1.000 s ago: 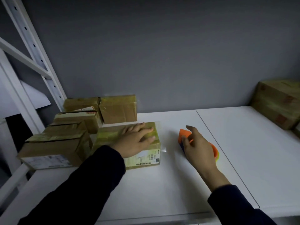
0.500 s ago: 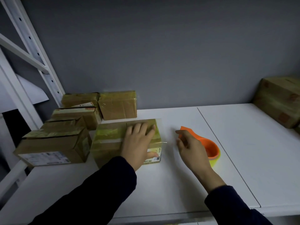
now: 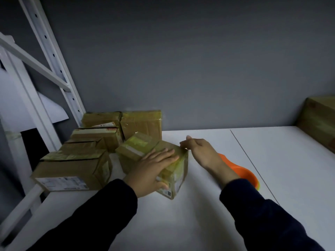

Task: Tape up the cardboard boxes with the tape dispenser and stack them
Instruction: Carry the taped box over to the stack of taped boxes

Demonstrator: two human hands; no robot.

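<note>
Hands: left (image 3: 152, 171) flat on box (image 3: 137, 147); right (image 3: 201, 151) pinches its corner (dispenser (image 3: 243, 173) beside wrist).

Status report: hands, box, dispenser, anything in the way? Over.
Left hand flat on box, pressing. Right hand fingertips at its far right corner, grip unclear. Dispenser down on table, behind right wrist. Other boxes close on left.
</note>
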